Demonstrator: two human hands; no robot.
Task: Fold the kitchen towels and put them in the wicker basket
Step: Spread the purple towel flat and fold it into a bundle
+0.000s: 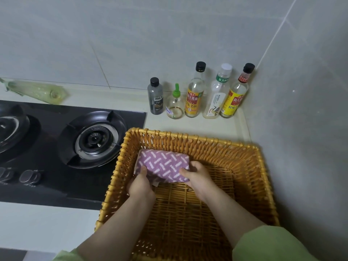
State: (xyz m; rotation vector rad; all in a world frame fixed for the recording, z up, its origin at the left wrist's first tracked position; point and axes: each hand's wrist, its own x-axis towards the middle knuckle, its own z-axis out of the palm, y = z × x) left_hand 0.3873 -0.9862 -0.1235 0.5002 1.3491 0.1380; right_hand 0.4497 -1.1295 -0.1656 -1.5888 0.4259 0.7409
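One rectangular golden wicker basket (263,185) sits by the wall (301,129), and low in its far left corner you've got the folded purple-and-white kitchen towel (162,164), left hand (140,185) and right hand (197,176) each clamped on a near corner, likely so the fold holds.

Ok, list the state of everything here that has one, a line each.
purple towel: folded, inside the basket near its far left corner.
wicker basket: upright on the counter, no other towel showing in it.
left hand: grips the towel's near left end.
right hand: grips its right end.
burner: no flame showing.
bottles: five, upright, capped.
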